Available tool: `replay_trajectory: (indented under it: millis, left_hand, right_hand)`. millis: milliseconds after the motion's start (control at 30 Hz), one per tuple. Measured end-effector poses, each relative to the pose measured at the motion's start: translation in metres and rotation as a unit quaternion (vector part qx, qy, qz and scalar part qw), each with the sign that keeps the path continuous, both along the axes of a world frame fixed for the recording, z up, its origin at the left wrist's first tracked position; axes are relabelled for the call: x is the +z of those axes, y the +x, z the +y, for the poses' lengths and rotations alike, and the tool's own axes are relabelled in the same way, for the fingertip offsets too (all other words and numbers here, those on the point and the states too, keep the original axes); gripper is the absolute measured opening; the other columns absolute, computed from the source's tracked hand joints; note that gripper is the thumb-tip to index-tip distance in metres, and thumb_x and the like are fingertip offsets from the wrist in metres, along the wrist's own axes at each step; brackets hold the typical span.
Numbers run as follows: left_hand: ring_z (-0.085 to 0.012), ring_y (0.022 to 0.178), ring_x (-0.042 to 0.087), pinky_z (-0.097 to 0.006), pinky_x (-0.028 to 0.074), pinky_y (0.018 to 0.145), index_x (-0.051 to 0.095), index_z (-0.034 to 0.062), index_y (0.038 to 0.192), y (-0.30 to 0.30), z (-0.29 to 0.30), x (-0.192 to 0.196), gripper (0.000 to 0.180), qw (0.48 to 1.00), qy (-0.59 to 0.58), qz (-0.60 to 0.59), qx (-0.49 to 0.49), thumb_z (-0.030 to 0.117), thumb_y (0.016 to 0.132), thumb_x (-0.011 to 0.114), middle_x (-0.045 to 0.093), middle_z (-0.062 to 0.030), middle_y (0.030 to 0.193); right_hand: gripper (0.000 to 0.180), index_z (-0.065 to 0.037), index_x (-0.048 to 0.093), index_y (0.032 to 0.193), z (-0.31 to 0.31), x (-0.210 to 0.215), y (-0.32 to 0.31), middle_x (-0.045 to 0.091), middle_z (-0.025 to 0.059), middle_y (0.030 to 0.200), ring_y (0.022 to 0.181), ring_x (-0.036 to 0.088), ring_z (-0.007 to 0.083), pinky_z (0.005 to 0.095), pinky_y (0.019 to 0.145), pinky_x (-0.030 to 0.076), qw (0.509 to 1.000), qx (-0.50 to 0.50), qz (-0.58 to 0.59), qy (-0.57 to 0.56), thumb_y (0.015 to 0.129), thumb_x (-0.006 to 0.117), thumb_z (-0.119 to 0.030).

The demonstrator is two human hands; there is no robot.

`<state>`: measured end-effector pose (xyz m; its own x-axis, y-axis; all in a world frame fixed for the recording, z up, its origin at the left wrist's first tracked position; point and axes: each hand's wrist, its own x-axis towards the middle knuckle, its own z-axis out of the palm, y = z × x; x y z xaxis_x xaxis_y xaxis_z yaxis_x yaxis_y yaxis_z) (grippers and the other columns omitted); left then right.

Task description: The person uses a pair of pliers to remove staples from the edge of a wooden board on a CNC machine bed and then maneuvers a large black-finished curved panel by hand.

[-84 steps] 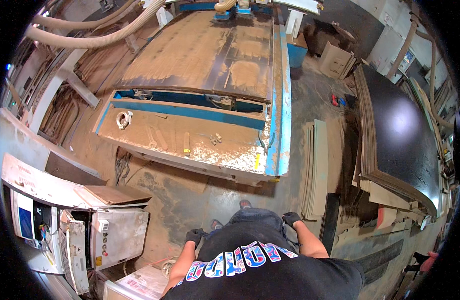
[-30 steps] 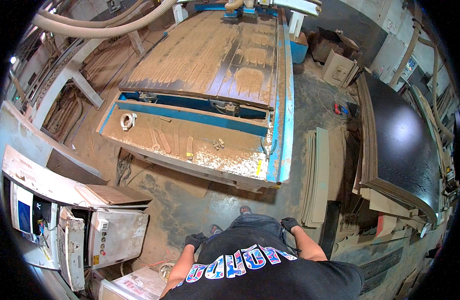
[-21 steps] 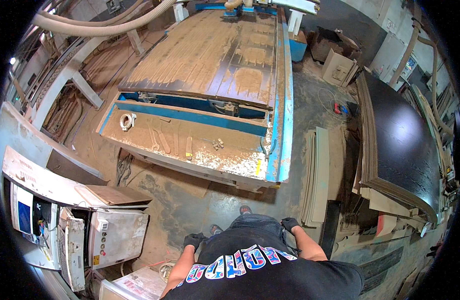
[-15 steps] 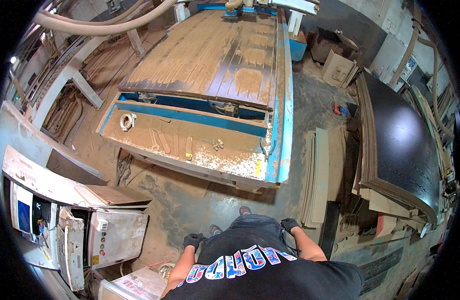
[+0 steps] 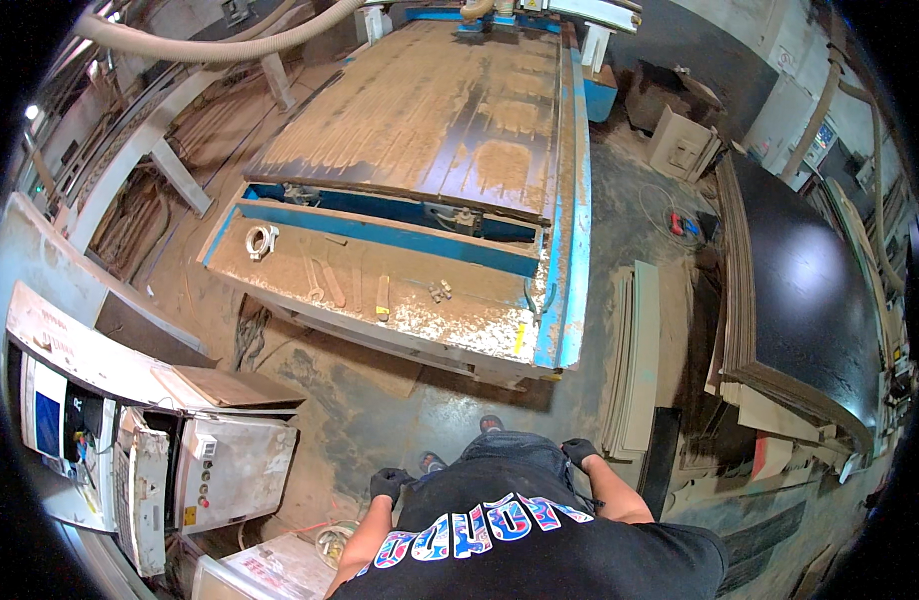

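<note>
Gloves cover both my hands: left hand [image 5: 389, 484] and right hand [image 5: 580, 452] hang at my hips, grips loosely curled on nothing. Sawdust coats the floor [image 5: 400, 400]; I could slip, or trip on the stacked boards [image 5: 640, 360] just beside my right.

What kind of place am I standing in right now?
Most likely a woodworking shop: a large sawdust-covered router table with a dust hose overhead, stacked dark panels at right, and a control cabinet at left.
</note>
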<state>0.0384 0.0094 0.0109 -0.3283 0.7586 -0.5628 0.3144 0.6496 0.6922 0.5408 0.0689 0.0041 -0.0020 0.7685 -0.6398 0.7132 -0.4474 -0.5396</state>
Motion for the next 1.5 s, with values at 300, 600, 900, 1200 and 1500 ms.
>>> replay_trajectory:
  millis: [300, 600, 900, 1200, 1500]
  left_hand:
    - [-0.0168, 0.072, 0.064, -0.031, 0.05, 0.069, 0.071, 0.0033, 0.088, 0.011, 0.007, 0.044, 0.028, 0.997, -0.07, 0.041, -0.011, 0.026, 0.071, 0.073, 0.07, -0.012, 0.085]
    - [-0.0217, 0.077, 0.066, -0.034, 0.051, 0.07, 0.071, 0.0057, 0.086, -0.003, 0.003, -0.001, 0.028, 0.996, -0.043, 0.046, -0.06, 0.032, 0.077, 0.065, 0.069, -0.0121, 0.085]
    - [-0.0176, 0.071, 0.064, -0.03, 0.051, 0.067, 0.07, 0.0012, 0.084, 0.009, 0.01, 0.034, 0.017, 0.999, -0.032, -0.011, 0.015, 0.015, 0.075, 0.068, 0.07, -0.0099, 0.082]
    - [-0.018, 0.073, 0.065, -0.034, 0.05, 0.067, 0.07, 0.0042, 0.086, -0.003, 0.009, 0.006, 0.038, 0.992, -0.089, 0.061, -0.071, 0.038, 0.07, 0.072, 0.069, -0.0127, 0.085]
    - [-0.0238, 0.074, 0.066, -0.036, 0.05, 0.068, 0.07, 0.0039, 0.085, -0.011, 0.007, -0.014, 0.04, 0.989, -0.044, 0.067, -0.126, 0.041, 0.072, 0.07, 0.067, -0.0159, 0.084]
  right_hand:
    - [0.037, -0.001, 0.067, 0.097, 0.002, -0.003, 0.003, 0.067, 0.0157, 0.096, 0.089, 0.063, 0.023, 0.0307, 0.08, 0.047, 1.0, -0.006, -0.001, -0.001, 0.077, 0.06, -0.031]
    - [0.035, -0.007, 0.066, 0.1, 0.004, 0.023, -0.01, 0.062, 0.0164, 0.108, 0.104, 0.057, 0.0306, 0.0329, 0.09, 0.044, 0.997, -0.035, 0.0, -0.068, 0.082, 0.054, -0.034]
    - [0.035, -0.005, 0.067, 0.099, -0.005, -0.006, 0.001, 0.064, 0.0168, 0.103, 0.099, 0.061, 0.029, 0.0328, 0.086, 0.046, 0.998, 0.058, -0.018, 0.027, 0.08, 0.056, -0.032]
    - [0.039, -0.005, 0.067, 0.1, 0.0, 0.018, -0.01, 0.065, 0.0161, 0.104, 0.098, 0.062, 0.027, 0.0316, 0.086, 0.046, 0.998, -0.033, -0.019, -0.05, 0.076, 0.059, -0.035]
    - [0.035, 0.0, 0.067, 0.097, -0.009, -0.004, -0.008, 0.067, 0.0156, 0.096, 0.088, 0.062, 0.0217, 0.0307, 0.081, 0.047, 0.997, -0.07, -0.005, -0.035, 0.077, 0.063, -0.028]
